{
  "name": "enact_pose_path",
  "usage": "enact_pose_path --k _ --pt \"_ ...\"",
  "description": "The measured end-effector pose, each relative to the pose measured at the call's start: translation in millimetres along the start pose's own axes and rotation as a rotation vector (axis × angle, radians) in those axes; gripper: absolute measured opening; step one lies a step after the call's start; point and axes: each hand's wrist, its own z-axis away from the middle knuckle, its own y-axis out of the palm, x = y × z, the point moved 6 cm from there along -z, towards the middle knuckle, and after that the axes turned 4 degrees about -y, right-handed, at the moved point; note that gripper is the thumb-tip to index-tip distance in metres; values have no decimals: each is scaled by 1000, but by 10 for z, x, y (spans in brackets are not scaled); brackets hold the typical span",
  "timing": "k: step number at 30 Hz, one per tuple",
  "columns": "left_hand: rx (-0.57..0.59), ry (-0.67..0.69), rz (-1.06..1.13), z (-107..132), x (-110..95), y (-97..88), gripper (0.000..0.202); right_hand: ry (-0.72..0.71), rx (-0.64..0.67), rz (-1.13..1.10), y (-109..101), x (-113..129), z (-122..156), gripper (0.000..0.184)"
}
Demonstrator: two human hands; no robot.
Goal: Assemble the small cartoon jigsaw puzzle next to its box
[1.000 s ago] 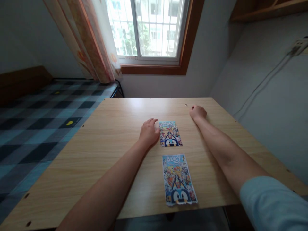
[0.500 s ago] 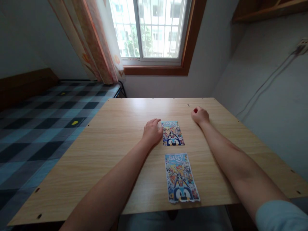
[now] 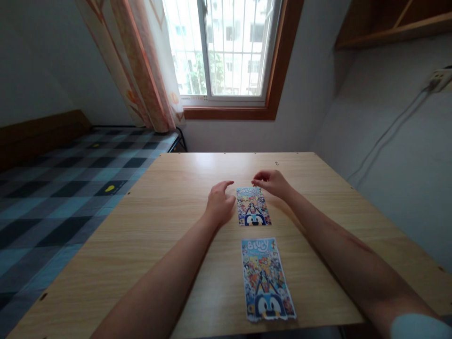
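Two colourful "Bluey" picture sheets lie on a light wooden table (image 3: 155,230). The smaller sheet (image 3: 253,208) is farther away, and the longer sheet (image 3: 266,278) lies near the front edge, its bottom edge torn. My left hand (image 3: 219,203) rests on the table against the smaller sheet's left edge, its fingers loosely apart and holding nothing. My right hand (image 3: 273,182) hovers over the top right corner of that sheet. Its thumb and fingers are pinched together, and I cannot see what is between them.
A bed with a blue and black checked cover (image 3: 70,179) stands left of the table. Behind the table are a window (image 3: 229,52) and a patterned curtain (image 3: 141,70). On the right wall a cable runs to a socket (image 3: 438,77).
My right hand has moved left from the bare table to the smaller sheet's top corner, and something small and red showed in it half a second ago. My left hand has barely shifted.
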Motion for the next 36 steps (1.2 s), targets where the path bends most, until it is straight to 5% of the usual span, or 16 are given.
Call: enact_pose_path --k 5,15,29,36 --pt "47 1 10 -2 2 -6 55 71 236 -189 376 190 24 21" --pt "34 -29 7 -14 50 5 51 331 505 -349 550 79 169 13" --pt "268 140 -200 102 -97 113 51 152 399 -161 576 -8 104 17" --pt "323 142 -248 129 -94 114 59 211 404 -276 576 8 114 17"
